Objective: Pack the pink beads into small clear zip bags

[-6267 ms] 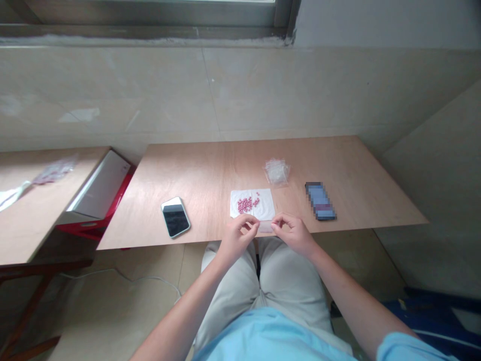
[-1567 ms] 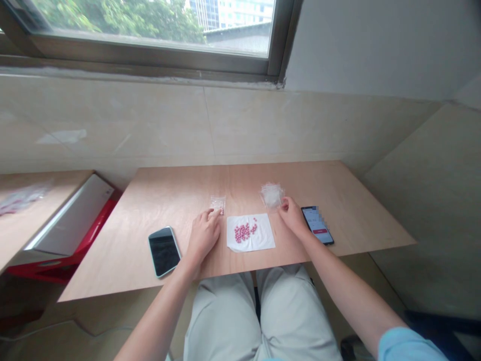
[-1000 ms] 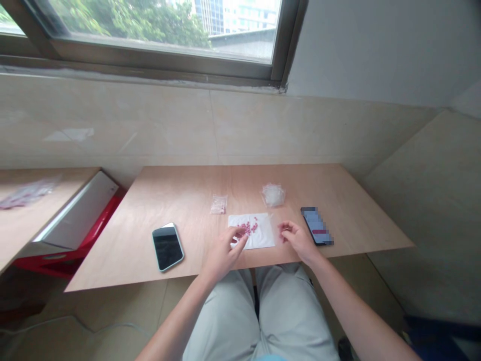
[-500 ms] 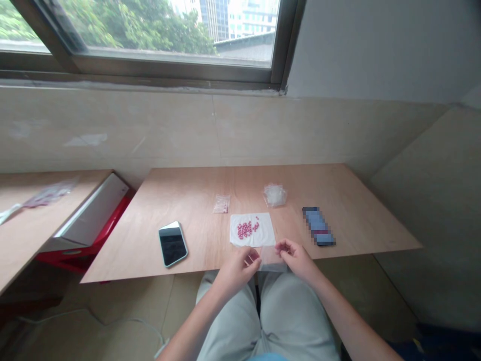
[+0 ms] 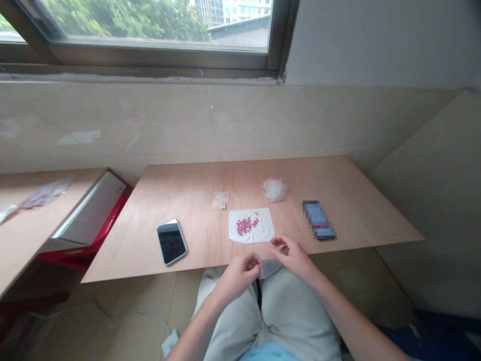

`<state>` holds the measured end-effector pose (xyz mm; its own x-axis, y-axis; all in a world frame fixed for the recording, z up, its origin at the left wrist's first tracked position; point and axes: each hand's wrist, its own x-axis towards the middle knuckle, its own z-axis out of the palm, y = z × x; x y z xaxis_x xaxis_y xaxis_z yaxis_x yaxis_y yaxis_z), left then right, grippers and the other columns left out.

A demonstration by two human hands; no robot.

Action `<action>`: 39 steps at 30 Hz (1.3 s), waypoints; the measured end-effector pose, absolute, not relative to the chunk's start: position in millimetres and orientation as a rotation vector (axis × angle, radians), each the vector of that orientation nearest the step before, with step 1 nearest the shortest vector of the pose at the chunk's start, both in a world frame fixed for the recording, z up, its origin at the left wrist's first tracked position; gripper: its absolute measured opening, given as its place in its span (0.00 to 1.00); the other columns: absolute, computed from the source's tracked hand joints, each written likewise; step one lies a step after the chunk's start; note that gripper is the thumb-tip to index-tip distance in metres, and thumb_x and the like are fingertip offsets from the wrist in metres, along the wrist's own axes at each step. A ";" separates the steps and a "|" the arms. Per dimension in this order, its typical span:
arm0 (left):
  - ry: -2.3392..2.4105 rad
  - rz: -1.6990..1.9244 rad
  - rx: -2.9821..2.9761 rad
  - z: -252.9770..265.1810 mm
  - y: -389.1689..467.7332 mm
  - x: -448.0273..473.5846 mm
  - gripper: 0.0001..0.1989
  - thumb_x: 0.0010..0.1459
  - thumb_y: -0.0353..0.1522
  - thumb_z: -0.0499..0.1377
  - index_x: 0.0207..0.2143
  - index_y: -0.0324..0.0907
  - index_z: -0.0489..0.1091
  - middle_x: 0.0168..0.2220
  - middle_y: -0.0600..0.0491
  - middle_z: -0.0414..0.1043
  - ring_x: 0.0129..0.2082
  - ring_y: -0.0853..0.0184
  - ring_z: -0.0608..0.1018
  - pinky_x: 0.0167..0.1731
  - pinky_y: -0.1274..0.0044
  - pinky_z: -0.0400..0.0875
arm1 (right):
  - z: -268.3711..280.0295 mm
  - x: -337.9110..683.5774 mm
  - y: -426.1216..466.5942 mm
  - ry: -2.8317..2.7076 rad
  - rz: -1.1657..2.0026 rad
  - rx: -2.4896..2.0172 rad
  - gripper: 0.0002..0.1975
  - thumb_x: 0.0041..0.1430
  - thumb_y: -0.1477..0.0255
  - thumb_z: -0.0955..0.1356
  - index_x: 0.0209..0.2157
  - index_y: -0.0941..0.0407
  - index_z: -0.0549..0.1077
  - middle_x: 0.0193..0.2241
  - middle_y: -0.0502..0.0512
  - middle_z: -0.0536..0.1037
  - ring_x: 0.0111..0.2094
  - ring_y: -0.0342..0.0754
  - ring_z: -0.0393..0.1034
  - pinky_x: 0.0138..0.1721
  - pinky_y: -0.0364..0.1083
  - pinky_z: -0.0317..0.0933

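Note:
My left hand (image 5: 242,273), fingers closed in a pinch, holds a small clear plastic bag (image 5: 269,267) at the front edge of the table, above my lap. The bag is see-through and its outline is faint. My right hand (image 5: 291,255) is beside it, fingers curled and thumb against them, near the lower right corner of a white cloth or tissue (image 5: 265,230). Whatever those fingers may hold is too small to make out. On the white sheet lie many small pink-red beads (image 5: 244,225), mostly grouped at its left, with several loose ones to their right.
Behind the sheet are a small clear bag with a few beads (image 5: 220,200) and a stack of clear bags (image 5: 274,190). A phone (image 5: 172,242) lies at the left, a pixelated phone (image 5: 319,220) at the right. Another table (image 5: 56,215) stands further left.
My left hand and the plastic bag have dropped slightly toward my lap. My right hand has shifted a little left and up, closer to the white sheet. The view has tilted slightly.

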<state>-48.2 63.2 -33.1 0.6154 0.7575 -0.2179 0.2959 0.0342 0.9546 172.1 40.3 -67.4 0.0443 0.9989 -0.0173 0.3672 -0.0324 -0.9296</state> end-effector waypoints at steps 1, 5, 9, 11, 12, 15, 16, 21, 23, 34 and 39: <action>0.905 0.461 1.535 -32.8 64.3 -49.5 0.07 0.60 0.31 0.55 0.33 0.40 0.72 0.30 0.52 0.75 0.32 0.66 0.76 0.34 0.76 0.68 | -66.4 170.6 39.6 -1.466 0.936 -1.524 0.11 0.57 0.69 0.70 0.43 0.54 0.74 0.42 0.56 0.78 0.44 0.53 0.73 0.43 0.50 0.67; 0.952 0.532 1.490 -33.5 68.4 -52.1 0.07 0.60 0.33 0.56 0.33 0.39 0.71 0.31 0.51 0.75 0.32 0.66 0.76 0.34 0.76 0.68 | -58.8 161.6 35.0 -1.541 0.772 -1.512 0.11 0.58 0.72 0.69 0.44 0.52 0.74 0.43 0.56 0.76 0.45 0.54 0.71 0.45 0.51 0.67; 1.041 0.533 1.524 -33.3 67.6 -52.1 0.10 0.61 0.36 0.57 0.29 0.40 0.69 0.27 0.53 0.73 0.29 0.67 0.75 0.31 0.77 0.67 | -49.5 148.0 26.4 -1.535 0.643 -1.525 0.10 0.59 0.73 0.68 0.43 0.51 0.73 0.44 0.58 0.72 0.49 0.56 0.69 0.51 0.55 0.65; 1.080 0.547 1.560 -31.4 66.0 -51.6 0.11 0.61 0.37 0.57 0.28 0.40 0.68 0.26 0.53 0.72 0.27 0.68 0.74 0.29 0.78 0.65 | -45.6 141.9 22.3 -1.539 0.599 -1.520 0.10 0.58 0.73 0.69 0.43 0.50 0.73 0.47 0.59 0.71 0.53 0.58 0.67 0.56 0.56 0.62; 1.095 0.558 1.575 -30.2 65.3 -51.2 0.11 0.61 0.37 0.57 0.28 0.40 0.68 0.25 0.53 0.71 0.27 0.68 0.73 0.28 0.78 0.64 | -43.9 139.5 20.7 -1.542 0.598 -1.509 0.10 0.58 0.73 0.69 0.43 0.50 0.73 0.47 0.59 0.71 0.54 0.58 0.66 0.57 0.56 0.62; 1.126 0.586 1.600 -26.6 63.2 -50.1 0.10 0.59 0.36 0.58 0.27 0.40 0.67 0.25 0.54 0.71 0.27 0.68 0.72 0.28 0.78 0.63 | -40.2 135.2 17.6 -1.543 0.702 -1.460 0.05 0.61 0.72 0.68 0.39 0.51 0.74 0.43 0.58 0.74 0.49 0.56 0.69 0.52 0.54 0.65; 1.132 0.590 1.602 -25.7 62.7 -49.8 0.10 0.59 0.36 0.59 0.28 0.40 0.67 0.25 0.54 0.71 0.27 0.68 0.72 0.28 0.78 0.63 | -39.4 134.5 17.0 -1.539 0.767 -1.440 0.03 0.62 0.71 0.68 0.38 0.51 0.74 0.40 0.57 0.75 0.46 0.55 0.71 0.48 0.53 0.67; 1.074 0.584 1.618 -22.4 59.6 -48.3 0.07 0.58 0.36 0.61 0.32 0.41 0.69 0.29 0.53 0.74 0.30 0.67 0.74 0.30 0.78 0.65 | -39.6 131.4 14.6 -1.483 1.049 -1.327 0.06 0.62 0.67 0.69 0.40 0.52 0.76 0.35 0.53 0.79 0.36 0.50 0.74 0.40 0.49 0.69; 1.040 0.575 1.634 -20.0 58.3 -47.7 0.06 0.59 0.35 0.60 0.34 0.41 0.68 0.30 0.53 0.74 0.30 0.67 0.75 0.31 0.77 0.66 | -41.1 130.6 14.0 -1.440 1.118 -1.295 0.07 0.62 0.66 0.70 0.41 0.52 0.75 0.35 0.53 0.79 0.36 0.50 0.75 0.40 0.48 0.70; 0.987 0.654 2.157 -3.8 52.9 -48.7 0.30 0.57 0.37 0.66 0.61 0.47 0.63 0.59 0.41 0.63 0.60 0.52 0.67 0.58 0.60 0.64 | -51.5 133.3 19.3 -1.192 1.264 -1.228 0.08 0.62 0.64 0.69 0.38 0.52 0.70 0.31 0.50 0.75 0.34 0.48 0.72 0.39 0.46 0.68; 0.867 0.602 2.301 -1.9 55.3 -45.7 0.33 0.54 0.36 0.68 0.62 0.49 0.63 0.60 0.41 0.65 0.63 0.49 0.65 0.64 0.54 0.55 | -55.0 132.1 19.0 -1.120 1.367 -1.144 0.11 0.60 0.64 0.71 0.34 0.52 0.65 0.30 0.48 0.74 0.32 0.46 0.71 0.36 0.45 0.66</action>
<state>-45.7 55.3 -1.9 0.6838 0.7026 0.1972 0.4298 -0.6061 0.6693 132.1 19.0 -55.0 -0.0641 0.9951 -0.0749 -0.1224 -0.0823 -0.9891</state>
